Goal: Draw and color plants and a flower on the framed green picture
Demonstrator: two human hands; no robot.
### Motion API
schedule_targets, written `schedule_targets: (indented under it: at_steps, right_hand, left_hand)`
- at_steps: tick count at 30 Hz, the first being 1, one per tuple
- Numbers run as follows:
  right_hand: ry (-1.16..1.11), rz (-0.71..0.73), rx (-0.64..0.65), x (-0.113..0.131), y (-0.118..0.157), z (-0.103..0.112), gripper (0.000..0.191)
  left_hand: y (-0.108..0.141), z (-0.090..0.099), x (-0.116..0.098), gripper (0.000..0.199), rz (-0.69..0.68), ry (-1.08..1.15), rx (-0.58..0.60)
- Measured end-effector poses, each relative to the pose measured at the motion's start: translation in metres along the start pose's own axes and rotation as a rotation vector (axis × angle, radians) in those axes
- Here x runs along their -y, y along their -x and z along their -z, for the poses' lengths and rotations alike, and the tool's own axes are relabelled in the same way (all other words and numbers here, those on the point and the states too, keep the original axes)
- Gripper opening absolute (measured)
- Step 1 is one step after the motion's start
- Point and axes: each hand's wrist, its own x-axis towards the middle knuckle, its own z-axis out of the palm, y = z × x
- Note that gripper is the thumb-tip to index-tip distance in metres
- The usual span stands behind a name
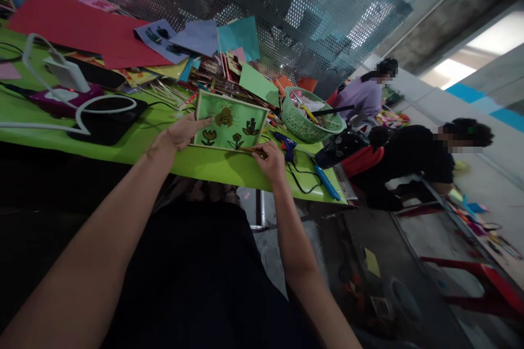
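Observation:
A shallow framed picture [229,130] with a pale wooden rim stands tilted towards me above the green table. Its green backing shows a brown bee-like figure and several flower and plant shapes. My left hand [182,132] grips its left side, thumb over the front. Beside the lower right edge, my right hand [271,160] pinches a thin brown stick [254,150], whose tip lies along or close to the bottom rim; contact is unclear. Just right of the picture lies a blue glue gun [285,142] with a dark cord.
A green basket [305,126] of tools stands right of the picture, near a blue-handled tool [326,181]. Coloured paper [98,32] and thin sticks [164,92] pile up behind. A white charger [69,73] and cable sit left. Two people work at the right.

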Motion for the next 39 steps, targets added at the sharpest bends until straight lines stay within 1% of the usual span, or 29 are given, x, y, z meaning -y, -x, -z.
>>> schedule_targets:
  at_steps: [5,8,18,25,30,32,39]
  right_hand:
    - [0.005,-0.004,-0.003,-0.0005,-0.0007,-0.0001,0.013]
    - [0.007,-0.005,-0.004,-0.0005,-0.0008,-0.0003,0.015]
    - [-0.004,0.009,-0.005,0.0002,-0.0002,-0.0009,0.014]
    - [0.009,0.002,0.007,0.0015,-0.0010,0.0006,0.013]
    - [0.015,-0.006,0.006,0.0025,-0.0016,0.0006,0.012]
    - [0.018,-0.008,0.009,0.0033,-0.0019,0.0008,0.012]
    - [0.019,-0.054,-0.078,0.0053,-0.0021,0.0015,0.013]
  left_hand:
    - [-0.0019,0.0008,0.0028,0.062,0.028,0.016,0.021]
    - [-0.0037,0.0016,0.0045,0.065,0.028,0.021,0.027]
    - [-0.0058,0.0026,0.0067,0.052,0.028,0.018,0.031]
    - [-0.0028,0.0015,0.0035,0.047,0.035,0.008,0.037]
    - [-0.0007,0.0004,0.0006,0.031,0.040,-0.006,0.045]
    - [-0.0002,0.0004,-0.0003,0.027,0.051,-0.013,0.041]
    - [-0.0022,-0.0003,-0.0004,0.039,0.056,-0.008,0.017]
